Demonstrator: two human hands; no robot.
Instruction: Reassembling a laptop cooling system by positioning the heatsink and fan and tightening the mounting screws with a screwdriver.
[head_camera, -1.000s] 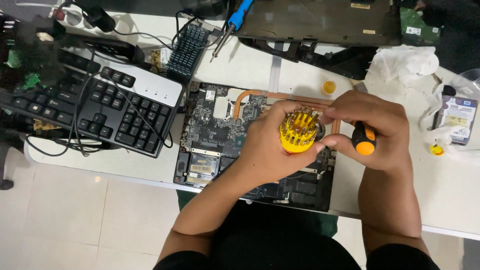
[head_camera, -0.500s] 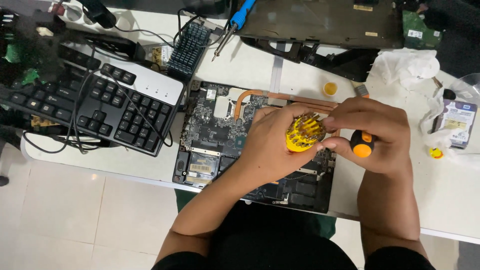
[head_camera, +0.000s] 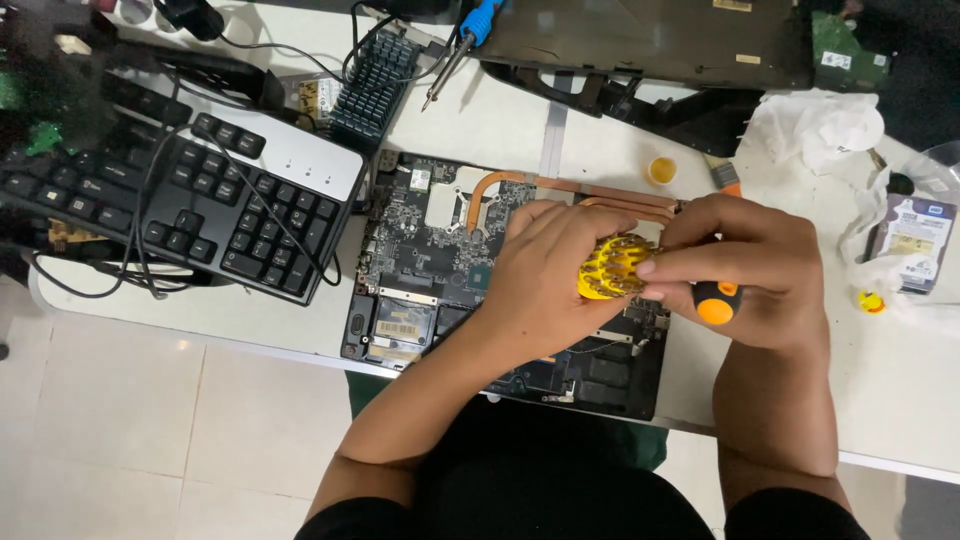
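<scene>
My left hand (head_camera: 545, 280) grips a round yellow bit holder (head_camera: 607, 268) with several metal bits in it, held above an opened laptop motherboard (head_camera: 430, 250). My right hand (head_camera: 755, 270) holds a screwdriver with an orange and black handle (head_camera: 716, 301), and its fingertips touch the bit holder from the right. Copper heat pipes (head_camera: 560, 185) run across the board just beyond my hands. The screwdriver's shaft is hidden by my fingers.
A black keyboard (head_camera: 190, 190) with cables lies at the left. A finned heatsink (head_camera: 372, 88), a blue-handled screwdriver (head_camera: 462, 45) and a dark laptop shell (head_camera: 650, 40) lie at the back. At the right are crumpled tissue (head_camera: 825, 125), a hard drive (head_camera: 915, 240) and a small yellow cap (head_camera: 662, 170).
Both hands with the bit holder have shifted slightly up and to the right, and the holder has tilted onto its side. My right fingers have come onto it.
</scene>
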